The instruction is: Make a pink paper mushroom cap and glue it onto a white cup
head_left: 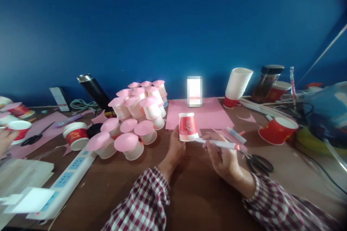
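Note:
My left hand [176,148] is closed around the side of a red paper cup [187,125], which stands upside down with its white rim at the bottom. A white marker [223,144] with a red end is pinched in my right hand [223,158]; its front end meets the cup near the lower rim. Behind the cup lie pink paper sheets [173,113]. To the left stand several upturned paper cups [135,151] topped with pink paper cones [126,141]. Black-handled scissors [260,164] lie just right of my right hand.
A white power strip [63,180] lies at the left. Beyond it, another person's hand [7,139] is by a red cup [18,130]. A tilted stack of white cups [238,83] and a red cup [278,130] stand at the right. A black flask [94,92] leans at the back.

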### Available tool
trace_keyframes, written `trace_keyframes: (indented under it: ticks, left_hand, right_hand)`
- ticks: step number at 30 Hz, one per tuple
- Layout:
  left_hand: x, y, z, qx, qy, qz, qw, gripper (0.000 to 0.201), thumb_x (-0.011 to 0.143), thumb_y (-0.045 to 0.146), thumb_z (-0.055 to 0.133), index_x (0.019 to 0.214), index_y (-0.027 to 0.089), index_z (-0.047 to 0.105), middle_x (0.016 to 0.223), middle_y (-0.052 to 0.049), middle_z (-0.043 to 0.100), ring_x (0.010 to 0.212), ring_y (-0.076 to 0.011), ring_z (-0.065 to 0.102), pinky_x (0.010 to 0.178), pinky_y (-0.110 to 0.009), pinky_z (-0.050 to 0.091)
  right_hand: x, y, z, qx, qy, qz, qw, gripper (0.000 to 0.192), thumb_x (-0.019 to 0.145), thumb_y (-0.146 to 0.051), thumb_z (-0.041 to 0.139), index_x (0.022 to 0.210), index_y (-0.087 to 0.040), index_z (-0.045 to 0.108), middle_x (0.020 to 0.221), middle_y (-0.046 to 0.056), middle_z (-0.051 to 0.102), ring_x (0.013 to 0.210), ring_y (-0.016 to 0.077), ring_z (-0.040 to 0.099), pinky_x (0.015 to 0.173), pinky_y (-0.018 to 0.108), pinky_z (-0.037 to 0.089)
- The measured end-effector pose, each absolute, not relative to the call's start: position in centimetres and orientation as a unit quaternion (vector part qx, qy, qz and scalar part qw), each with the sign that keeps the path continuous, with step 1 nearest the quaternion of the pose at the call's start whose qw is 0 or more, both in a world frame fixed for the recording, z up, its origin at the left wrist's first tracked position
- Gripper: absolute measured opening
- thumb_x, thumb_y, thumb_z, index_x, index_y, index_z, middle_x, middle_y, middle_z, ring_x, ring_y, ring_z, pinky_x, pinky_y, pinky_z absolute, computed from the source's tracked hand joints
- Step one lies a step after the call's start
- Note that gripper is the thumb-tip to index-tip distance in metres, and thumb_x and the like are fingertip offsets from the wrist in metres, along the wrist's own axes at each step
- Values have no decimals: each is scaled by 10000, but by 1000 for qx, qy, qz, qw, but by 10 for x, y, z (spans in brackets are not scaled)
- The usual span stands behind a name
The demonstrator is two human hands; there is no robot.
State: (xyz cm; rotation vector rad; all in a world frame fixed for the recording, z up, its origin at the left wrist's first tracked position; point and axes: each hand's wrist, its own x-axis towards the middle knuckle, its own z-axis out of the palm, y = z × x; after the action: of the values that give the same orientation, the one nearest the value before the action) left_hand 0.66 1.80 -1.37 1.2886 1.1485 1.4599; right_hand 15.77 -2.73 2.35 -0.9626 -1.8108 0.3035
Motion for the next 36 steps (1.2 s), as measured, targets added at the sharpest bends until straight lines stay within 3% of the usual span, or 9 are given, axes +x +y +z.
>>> trace_keyframes:
  ticks: [11, 36]
  left_hand:
    - [6, 16, -9, 529, 478, 571, 406, 183, 668, 174, 579, 848, 138, 588, 754, -32, 640, 684, -147, 552, 628, -237, 428]
    - [7, 16, -12, 535, 471, 572, 405, 179, 690, 148, 519, 860, 134, 575, 764, -33, 632, 677, -136, 541, 621, -225, 426]
  right_hand:
    - [157, -27, 27, -406, -757, 120, 498, 166, 914, -235, 406, 832, -195, 545, 734, 37, 578, 654, 156, 562, 625, 299, 460]
    - [157, -27, 26, -393, -762, 113, 503, 156, 906, -214, 416, 837, -188, 553, 765, 52, 598, 683, 158, 576, 631, 294, 472]
